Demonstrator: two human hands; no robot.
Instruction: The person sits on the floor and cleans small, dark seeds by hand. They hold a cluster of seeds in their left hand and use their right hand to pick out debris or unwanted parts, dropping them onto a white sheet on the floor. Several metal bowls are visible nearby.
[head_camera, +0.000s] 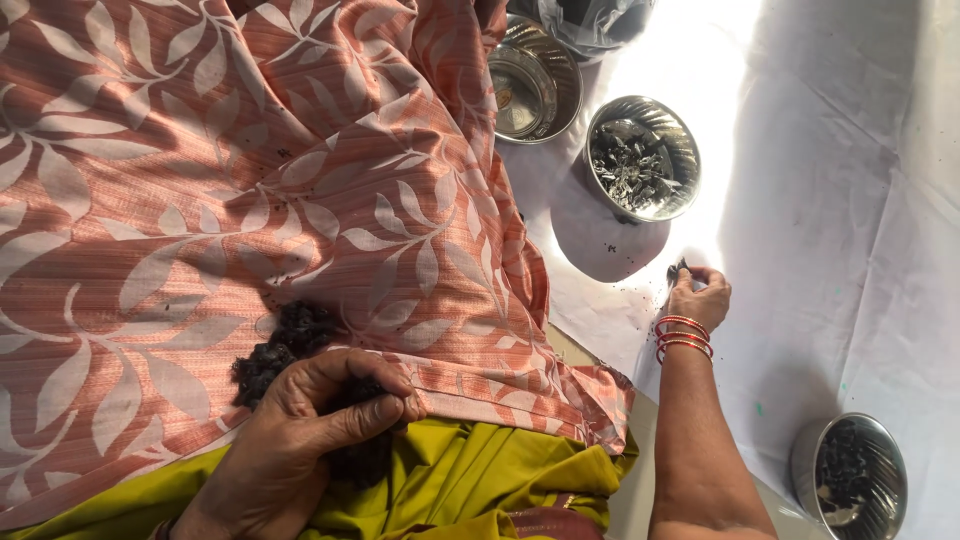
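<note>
Dark, sticky pulp (285, 350) fills our left hand (300, 425), clenched around a clump on the patterned cloth at lower left. Our right hand (697, 298) pinches a small dark piece (678, 270) over the white sheet (830, 200), just below the steel bowl of dark bits (641, 158).

cloth (200, 180): salmon, pale leaf print | skirt (470, 480): olive-green | bangles (683, 336): red | clump (290, 345): seemingly black
</note>
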